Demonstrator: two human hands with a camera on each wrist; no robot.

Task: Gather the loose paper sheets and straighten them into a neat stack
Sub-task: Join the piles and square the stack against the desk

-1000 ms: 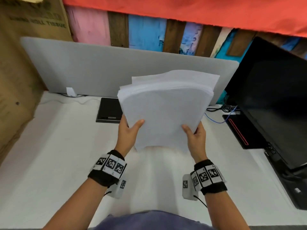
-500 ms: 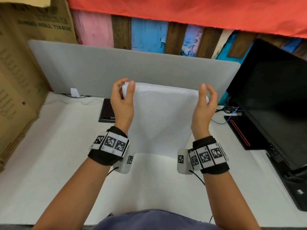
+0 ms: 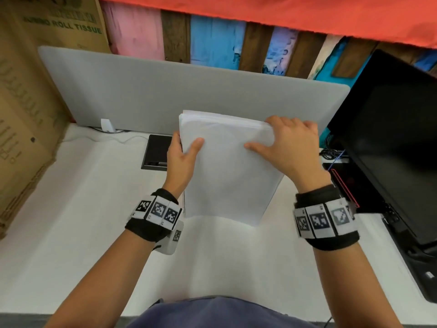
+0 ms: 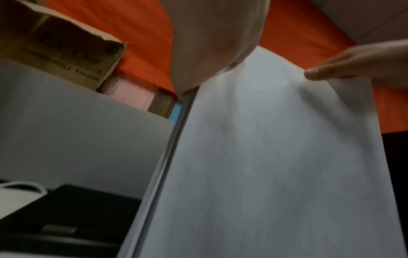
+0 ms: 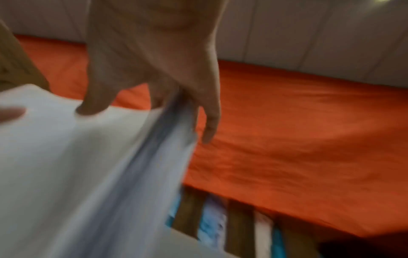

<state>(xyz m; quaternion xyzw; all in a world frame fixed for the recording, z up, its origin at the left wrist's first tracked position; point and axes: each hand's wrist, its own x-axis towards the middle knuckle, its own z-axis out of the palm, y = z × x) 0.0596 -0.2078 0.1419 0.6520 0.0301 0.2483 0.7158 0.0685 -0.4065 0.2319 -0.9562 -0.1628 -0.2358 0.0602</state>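
Observation:
A thick stack of white paper sheets (image 3: pixel 227 171) stands nearly upright on its lower edge on the white desk (image 3: pixel 78 209). My left hand (image 3: pixel 183 153) grips the stack's upper left edge, thumb on the near face, fingers behind. My right hand (image 3: pixel 282 140) grips the upper right corner, thumb across the near face, fingers curled over the top edge. In the left wrist view the paper stack (image 4: pixel 264 165) fills the frame, its left edge even. In the right wrist view, blurred, my right hand (image 5: pixel 152 97) pinches the paper stack (image 5: pixel 77 165) at its fanned right edge.
A grey divider panel (image 3: pixel 165 91) runs along the desk's back. A black flat device (image 3: pixel 157 151) lies behind my left hand. A black monitor (image 3: pixel 397 138) with cables stands at the right. A cardboard box (image 3: pixel 28 91) walls the left side.
One second ago both hands held the uneven stack by its lower edge. They then shifted up to its top corners, and now they grip the upper edges with the sheets aligned and standing on the desk.

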